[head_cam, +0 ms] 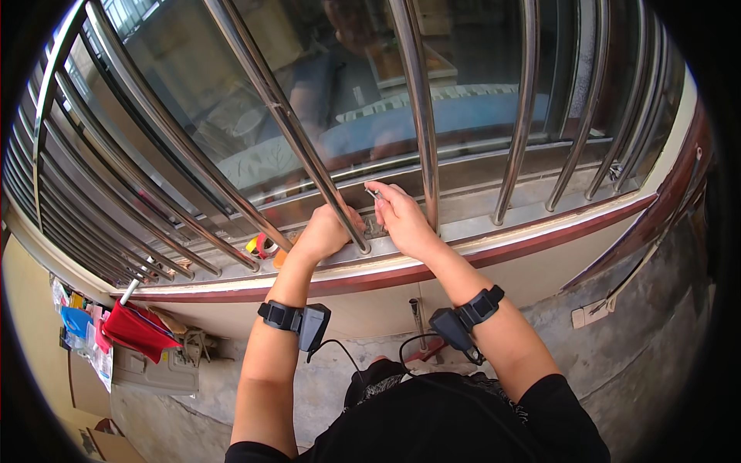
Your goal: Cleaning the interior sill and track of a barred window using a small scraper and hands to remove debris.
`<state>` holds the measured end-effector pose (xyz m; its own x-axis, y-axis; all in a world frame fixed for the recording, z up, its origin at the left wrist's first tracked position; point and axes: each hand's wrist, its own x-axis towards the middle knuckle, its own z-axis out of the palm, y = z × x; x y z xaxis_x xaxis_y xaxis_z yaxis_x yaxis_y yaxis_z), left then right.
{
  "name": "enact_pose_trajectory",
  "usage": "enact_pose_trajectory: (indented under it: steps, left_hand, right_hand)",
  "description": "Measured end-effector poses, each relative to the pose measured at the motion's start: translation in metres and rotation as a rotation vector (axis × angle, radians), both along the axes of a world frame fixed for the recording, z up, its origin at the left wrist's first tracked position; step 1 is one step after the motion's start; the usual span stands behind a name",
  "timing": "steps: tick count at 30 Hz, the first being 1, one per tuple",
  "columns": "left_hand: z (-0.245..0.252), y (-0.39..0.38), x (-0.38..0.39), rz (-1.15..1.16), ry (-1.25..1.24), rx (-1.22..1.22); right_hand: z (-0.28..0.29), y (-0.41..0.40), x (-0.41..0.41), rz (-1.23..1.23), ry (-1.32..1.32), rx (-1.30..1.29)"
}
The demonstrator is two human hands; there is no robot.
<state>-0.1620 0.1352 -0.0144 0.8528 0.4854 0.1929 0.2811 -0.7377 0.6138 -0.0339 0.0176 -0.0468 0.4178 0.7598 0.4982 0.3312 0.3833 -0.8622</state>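
Note:
My right hand reaches between two stainless steel window bars and pinches a slim metal piece, perhaps a screw, between thumb and forefinger. To its left, my left hand is curled at the foot of a slanted steel bar. That bar crosses in front of its fingers, so what they hold is hidden. Some small metal pieces lie on the sill between the two hands. A roll of red and yellow tape sits on the sill left of my left hand, with an orange object beside my wrist.
Window glass stands behind the bars. A red cloth hangs at the left near a grey case. Below the sill, a metal tube on a red base stands on the concrete floor. Cables run from both wrist straps.

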Motion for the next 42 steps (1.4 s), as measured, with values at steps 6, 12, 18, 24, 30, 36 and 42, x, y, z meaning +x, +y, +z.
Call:
enact_pose_trajectory:
  steps: [6, 12, 18, 24, 30, 36, 42]
  left_hand:
    - [0.000, -0.004, 0.005, 0.050, 0.181, 0.155]
    - [-0.003, -0.001, 0.000, 0.130, 0.037, 0.127]
    - [0.016, -0.008, -0.015, 0.194, -0.118, -0.232]
    - [0.037, -0.019, -0.006, -0.042, -0.098, -0.194]
    - [0.026, -0.009, 0.003, -0.089, -0.312, -0.428]
    - [0.003, -0.006, -0.011, 0.107, -0.307, 0.053]
    - [-0.005, -0.014, -0.011, 0.316, 0.334, 0.575]
  right_hand:
    - [0.002, 0.001, -0.001, 0.092, 0.190, -0.065]
    - [-0.010, 0.006, 0.006, 0.170, 0.374, -0.007]
    - [0.001, 0.002, 0.000, 0.092, 0.168, -0.027]
    - [-0.005, 0.005, 0.006, -0.004, -0.046, -0.032]
    - [0.012, -0.003, -0.003, 0.119, 0.115, -0.263]
    - [0.005, 0.000, -0.002, 0.069, 0.152, -0.236]
    - [0.007, -0.004, -0.001, 0.098, 0.197, -0.225]
